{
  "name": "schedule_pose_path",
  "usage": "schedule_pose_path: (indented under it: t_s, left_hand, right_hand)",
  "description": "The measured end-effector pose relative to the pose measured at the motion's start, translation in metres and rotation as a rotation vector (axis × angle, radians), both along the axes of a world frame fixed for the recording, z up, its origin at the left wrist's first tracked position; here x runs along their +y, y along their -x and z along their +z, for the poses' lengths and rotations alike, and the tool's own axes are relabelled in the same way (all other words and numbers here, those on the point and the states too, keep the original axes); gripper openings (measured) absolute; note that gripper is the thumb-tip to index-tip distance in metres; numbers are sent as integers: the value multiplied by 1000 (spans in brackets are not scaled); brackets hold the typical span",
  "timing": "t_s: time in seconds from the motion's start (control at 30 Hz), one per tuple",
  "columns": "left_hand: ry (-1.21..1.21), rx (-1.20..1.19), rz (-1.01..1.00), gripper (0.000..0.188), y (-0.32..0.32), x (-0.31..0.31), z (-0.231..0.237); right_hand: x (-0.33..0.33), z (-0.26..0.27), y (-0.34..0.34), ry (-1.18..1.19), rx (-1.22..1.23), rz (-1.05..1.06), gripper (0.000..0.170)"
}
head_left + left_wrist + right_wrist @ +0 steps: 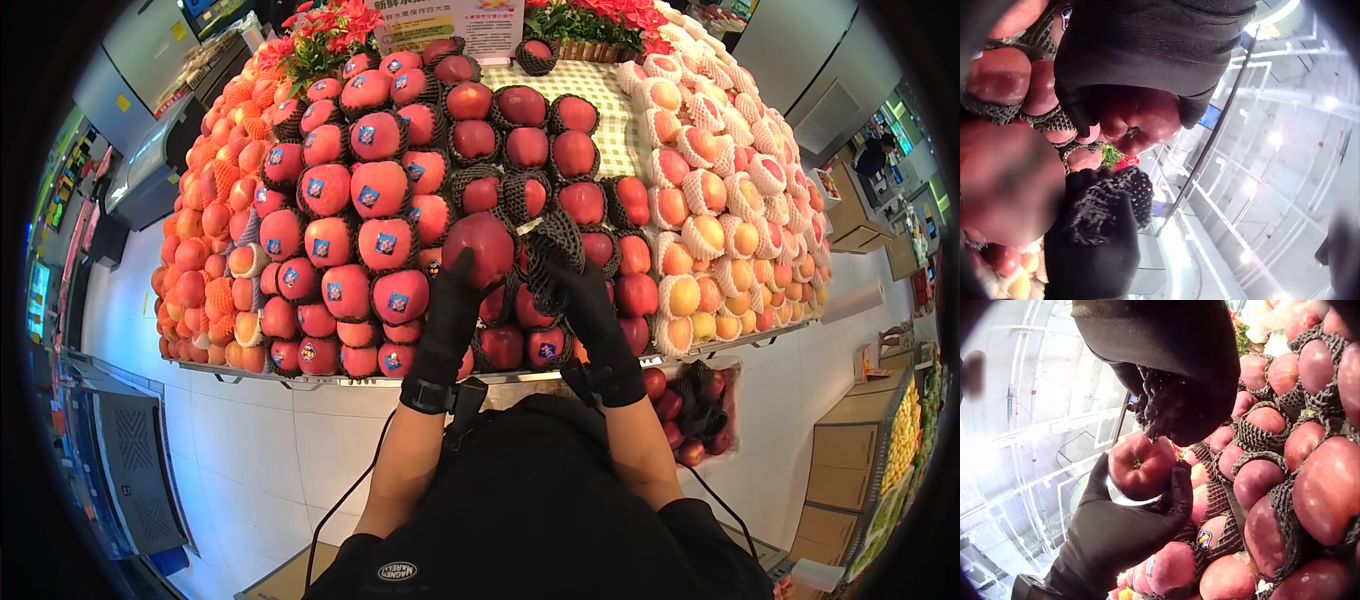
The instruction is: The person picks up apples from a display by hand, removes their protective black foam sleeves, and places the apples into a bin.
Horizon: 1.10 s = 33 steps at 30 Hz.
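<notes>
My left hand (453, 312) has its fingers curled round a bare red apple (478, 252), near the middle of the frame, above the stacked apples (365, 190). My right hand (592, 312) has its fingers clamped on a bunched black net (555, 255), just right of that apple; whether the two touch, I can't tell. The step looks to me like fitting the net: I'd spread its mouth wide, seat the apple centrally and draw the mesh up evenly, cradling rather than squeezing so the skin doesn't bruise.
</notes>
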<state>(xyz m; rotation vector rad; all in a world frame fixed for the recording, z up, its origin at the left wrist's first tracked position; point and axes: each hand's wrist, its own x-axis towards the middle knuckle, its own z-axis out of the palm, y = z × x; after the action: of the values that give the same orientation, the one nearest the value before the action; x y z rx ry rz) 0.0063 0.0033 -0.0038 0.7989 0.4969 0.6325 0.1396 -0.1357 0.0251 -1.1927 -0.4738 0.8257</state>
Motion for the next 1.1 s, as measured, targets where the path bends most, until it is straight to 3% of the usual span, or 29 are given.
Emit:
schedule_pose_path:
  t_s: [0.07,0.13,0.3,0.47,0.53,0.6,0.67,0.73,0.77,0.83,1.0,1.1]
  left_hand:
    - [-626,305,75,69,9,-3,4]
    - [-989,460,132,77,13,0,1]
    - [-1072,417,118,82,20,7,-10]
    - [-1939,524,280,67,34,17,-8]
    - [-1780,502,258,63,39,15,0]
    - [-1121,424,142,59,40,9,10]
    - [-1570,511,125,33,44,19,-13]
    - [-1568,490,-22,24,50,22,-13]
    - [-1339,430,-156,23,54,22,-13]
    - [-901,282,-299,25,57,23,-13]
    - [-66,-15,-318,50,59,11,-4]
    - [-60,-109,-302,56,58,9,-19]
  right_hand:
    - [-3,-1,1,100,-4,9,37]
    - [-3,-2,6,136,0,7,39]
    - [-2,-7,19,59,26,-35,41]
    - [-4,-17,34,-25,90,-78,40]
    - [-8,-21,38,-46,143,-96,40]
    - [-8,-29,37,-90,168,-114,40]
    - [-8,-31,37,-98,154,-127,39]
    - [-9,-29,38,-78,150,-121,39]
    - [-10,-27,38,-55,152,-109,39]
    - [-10,-28,39,-29,137,-112,39]
    - [-12,-47,36,-26,79,-230,41]
    - [-19,-46,32,9,74,-273,42]
